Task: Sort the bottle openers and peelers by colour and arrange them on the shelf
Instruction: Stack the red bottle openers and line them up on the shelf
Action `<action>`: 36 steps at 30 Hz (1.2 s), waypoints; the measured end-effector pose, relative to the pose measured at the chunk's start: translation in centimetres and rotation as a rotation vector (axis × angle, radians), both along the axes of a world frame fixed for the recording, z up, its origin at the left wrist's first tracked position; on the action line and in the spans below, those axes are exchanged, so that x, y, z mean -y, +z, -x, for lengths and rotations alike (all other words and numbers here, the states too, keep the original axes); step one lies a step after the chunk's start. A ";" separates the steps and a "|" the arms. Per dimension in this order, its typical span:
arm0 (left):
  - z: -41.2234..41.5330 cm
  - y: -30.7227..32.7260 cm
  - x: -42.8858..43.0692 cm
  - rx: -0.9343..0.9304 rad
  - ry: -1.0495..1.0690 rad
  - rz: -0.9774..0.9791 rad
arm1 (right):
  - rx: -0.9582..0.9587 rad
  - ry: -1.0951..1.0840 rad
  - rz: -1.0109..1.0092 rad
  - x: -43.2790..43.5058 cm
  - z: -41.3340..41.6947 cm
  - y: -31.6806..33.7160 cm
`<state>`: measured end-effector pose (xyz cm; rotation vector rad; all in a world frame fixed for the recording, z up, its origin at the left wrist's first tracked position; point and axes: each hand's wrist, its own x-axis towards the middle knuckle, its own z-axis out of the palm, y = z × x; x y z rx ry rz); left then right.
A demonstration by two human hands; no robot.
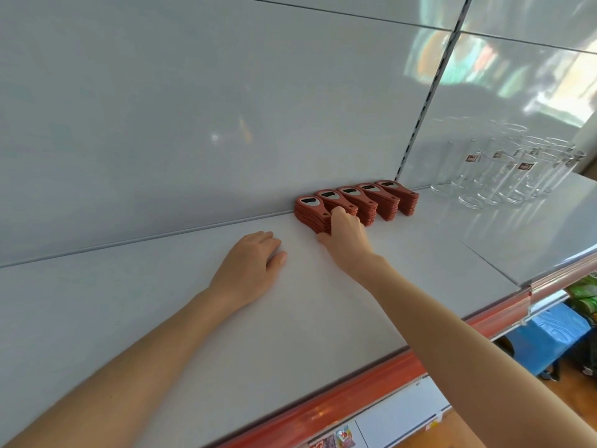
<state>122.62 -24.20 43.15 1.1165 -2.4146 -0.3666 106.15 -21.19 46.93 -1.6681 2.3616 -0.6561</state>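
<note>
Several stacks of red bottle openers (365,198) with metal heads stand in a row against the back panel of the white shelf (181,318). My right hand (344,236) grips the near end of the leftmost stack (311,211), fingers curled round its handles and thumb low on the shelf side. Left of it, my left hand (250,266) rests flat on the bare shelf surface with relaxed fingers and holds nothing. No peelers are in view.
A group of clear drinking glasses (504,176) stands at the right on the neighbouring shelf section. A slotted upright (423,108) divides the back panels. The shelf's red front rail (355,392) runs along the near edge. A blue stool (546,337) stands on the floor below.
</note>
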 end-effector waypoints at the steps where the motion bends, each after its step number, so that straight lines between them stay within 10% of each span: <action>1: 0.0 0.0 0.0 0.001 0.009 -0.009 | -0.003 -0.010 0.007 0.3 -0.1 0.0; 36: -0.1 0.3 -0.1 -0.039 0.037 -0.045 | 0.051 0.030 0.104 0.7 1.2 -1.1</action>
